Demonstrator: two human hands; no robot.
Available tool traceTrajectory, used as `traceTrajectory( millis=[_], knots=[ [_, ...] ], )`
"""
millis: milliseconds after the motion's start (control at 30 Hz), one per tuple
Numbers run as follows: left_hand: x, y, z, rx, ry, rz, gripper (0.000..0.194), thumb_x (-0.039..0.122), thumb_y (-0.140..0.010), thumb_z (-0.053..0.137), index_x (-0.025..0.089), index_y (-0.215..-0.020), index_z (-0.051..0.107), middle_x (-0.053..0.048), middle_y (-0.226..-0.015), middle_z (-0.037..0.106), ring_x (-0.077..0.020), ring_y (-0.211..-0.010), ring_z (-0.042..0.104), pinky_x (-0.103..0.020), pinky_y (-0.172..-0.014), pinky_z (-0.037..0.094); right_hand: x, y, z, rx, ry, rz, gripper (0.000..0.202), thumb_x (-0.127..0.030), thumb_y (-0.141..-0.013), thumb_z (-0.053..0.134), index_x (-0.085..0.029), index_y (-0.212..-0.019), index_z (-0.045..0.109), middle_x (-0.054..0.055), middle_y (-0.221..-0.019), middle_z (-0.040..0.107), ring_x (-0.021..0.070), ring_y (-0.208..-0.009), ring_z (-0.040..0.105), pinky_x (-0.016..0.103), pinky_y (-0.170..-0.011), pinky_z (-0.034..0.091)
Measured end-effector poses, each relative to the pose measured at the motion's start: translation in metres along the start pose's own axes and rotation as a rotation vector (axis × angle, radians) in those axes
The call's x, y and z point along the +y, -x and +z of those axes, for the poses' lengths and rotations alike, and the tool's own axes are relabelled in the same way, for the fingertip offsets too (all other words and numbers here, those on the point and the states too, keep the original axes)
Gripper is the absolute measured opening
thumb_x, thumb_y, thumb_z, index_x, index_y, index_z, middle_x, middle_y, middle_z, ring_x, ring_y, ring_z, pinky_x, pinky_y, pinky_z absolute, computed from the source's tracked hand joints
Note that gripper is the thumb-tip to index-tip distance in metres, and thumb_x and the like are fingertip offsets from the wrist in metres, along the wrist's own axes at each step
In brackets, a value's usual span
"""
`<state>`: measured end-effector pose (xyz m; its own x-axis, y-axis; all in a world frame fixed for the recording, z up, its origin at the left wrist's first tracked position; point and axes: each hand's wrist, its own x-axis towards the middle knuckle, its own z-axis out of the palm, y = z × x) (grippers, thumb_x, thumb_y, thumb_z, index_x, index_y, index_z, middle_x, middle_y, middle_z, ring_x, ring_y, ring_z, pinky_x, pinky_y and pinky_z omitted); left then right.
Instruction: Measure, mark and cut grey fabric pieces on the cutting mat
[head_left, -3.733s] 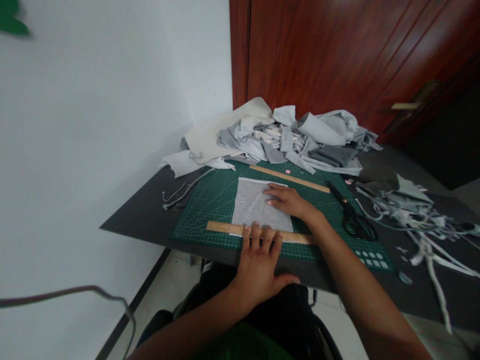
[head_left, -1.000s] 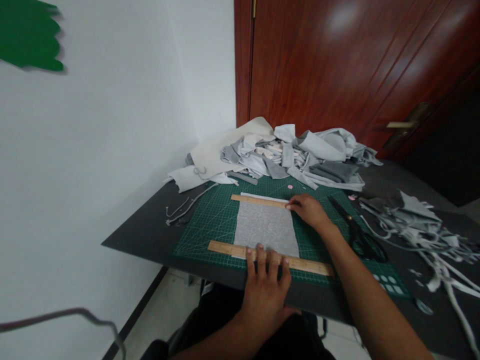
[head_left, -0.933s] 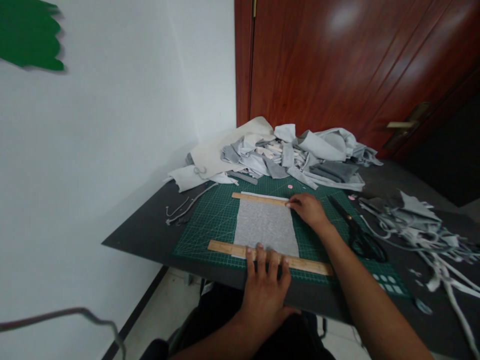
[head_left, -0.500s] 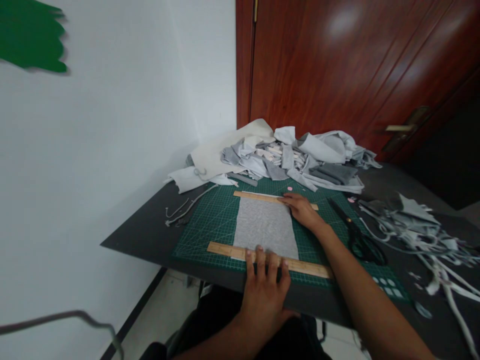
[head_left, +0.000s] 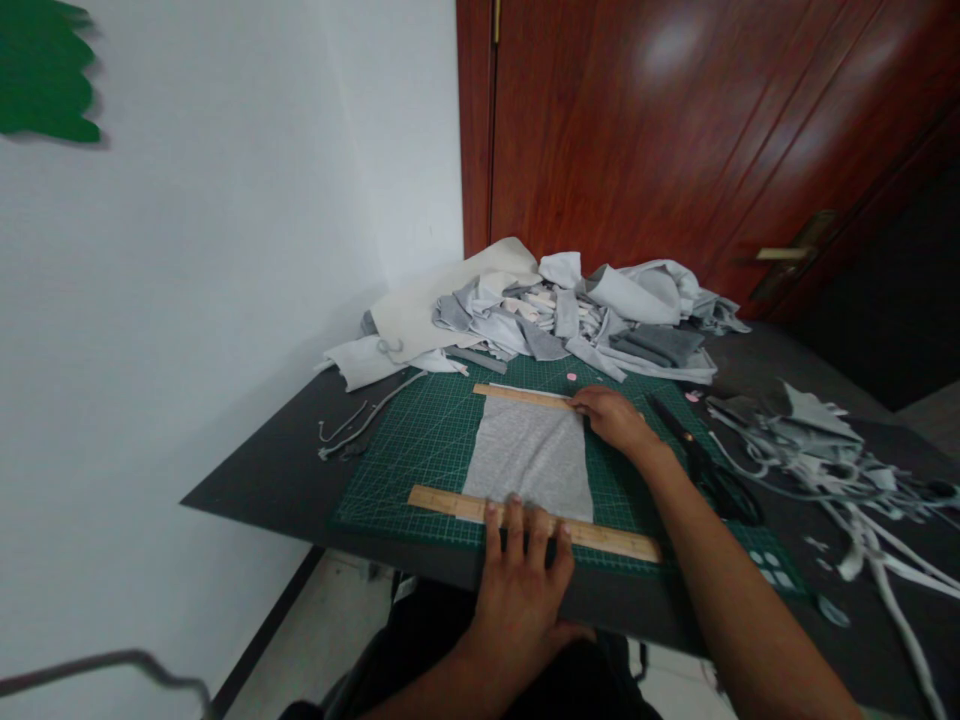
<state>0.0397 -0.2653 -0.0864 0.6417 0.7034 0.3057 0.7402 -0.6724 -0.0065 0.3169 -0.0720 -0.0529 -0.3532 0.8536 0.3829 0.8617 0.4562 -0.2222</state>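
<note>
Left hand point(head_left: 519, 580), one: fingers spread, not clenched, the fingertips pressing on a ruler, the thumb by the table edge.
Near ruler point(head_left: 441, 500), one, wooden: lay beneath the left fingertips, running out to both sides of them.
Grey cloth point(head_left: 525, 460), one piece: lay just beyond the left hand, creased, between two rulers, a pale edge showing past each.
Cutting mat point(head_left: 420, 450), one, green: lay under the cloth and rulers.
Scissors point(head_left: 709, 470), one pair, black: lay to the right of the right forearm.
Strip tangle point(head_left: 817, 450), one, strips too mixed for me to count: lay farther right of that hand.
Cords point(head_left: 379, 412), two: lay well left of both hands.
Right hand point(head_left: 615, 420), one: fingertips on the second ruler; from where I stood, gripping or pressing, I could not tell.
Far ruler point(head_left: 517, 396), one, wooden: crossed the cloth, mostly left of the right hand.
Scrap heap point(head_left: 555, 315), one: lay beyond both hands.
</note>
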Motion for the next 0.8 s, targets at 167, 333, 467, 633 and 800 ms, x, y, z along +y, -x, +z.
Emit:
traceTrajectory(
  millis=[167,333,467,633,800],
  knots=[
    [-0.006,-0.002,-0.004,-0.003,0.014,0.060,0.118,0.099,-0.065,0.051,0.018,-0.151,0.047,-0.024,-0.151,0.048,-0.0540,-0.143,0.035,-0.078,-0.115,0.018,0.005,0.002,0.001,0.026,0.057,0.054,0.031,-0.010,-0.094,0.054,-0.021,-0.110,0.079,0.012,-0.114,0.075,0.0262,-0.108,0.068,0.039,-0.098,0.051],
    [-0.008,-0.001,-0.004,0.028,0.055,0.084,0.116,0.098,-0.069,0.047,0.020,-0.154,0.044,-0.019,-0.153,0.048,-0.0502,-0.147,0.031,-0.074,-0.118,0.014,0.018,-0.003,0.013,0.067,0.038,0.065,0.029,-0.017,-0.097,0.054,-0.024,-0.112,0.079,0.011,-0.118,0.074,0.0269,-0.111,0.065,0.043,-0.100,0.051],
    [-0.009,0.000,-0.006,0.037,0.105,0.075,0.113,0.097,-0.072,0.045,0.021,-0.155,0.043,-0.016,-0.154,0.049,-0.0474,-0.147,0.032,-0.070,-0.120,0.015,0.028,-0.004,0.019,0.093,0.006,0.052,0.030,-0.018,-0.097,0.054,-0.024,-0.112,0.079,0.011,-0.118,0.074,0.0278,-0.111,0.066,0.045,-0.100,0.052],
    [-0.012,-0.006,-0.015,0.024,0.195,0.033,0.114,0.101,-0.068,0.041,0.022,-0.151,0.049,-0.013,-0.149,0.053,-0.0455,-0.142,0.039,-0.068,-0.121,0.018,0.035,-0.004,0.021,0.116,-0.073,-0.008,0.031,-0.014,-0.094,0.057,-0.024,-0.112,0.080,0.011,-0.117,0.076,0.0278,-0.111,0.068,0.045,-0.100,0.053],
    [-0.013,-0.013,-0.027,-0.008,0.236,0.031,0.092,0.090,-0.081,0.048,0.024,-0.145,0.054,-0.011,-0.143,0.057,-0.0385,-0.138,0.043,-0.062,-0.120,0.024,0.033,-0.002,0.018,0.104,-0.064,0.031,0.036,-0.013,-0.095,0.055,-0.026,-0.116,0.080,0.011,-0.122,0.075,0.0281,-0.114,0.067,0.048,-0.102,0.052]
  ],
)
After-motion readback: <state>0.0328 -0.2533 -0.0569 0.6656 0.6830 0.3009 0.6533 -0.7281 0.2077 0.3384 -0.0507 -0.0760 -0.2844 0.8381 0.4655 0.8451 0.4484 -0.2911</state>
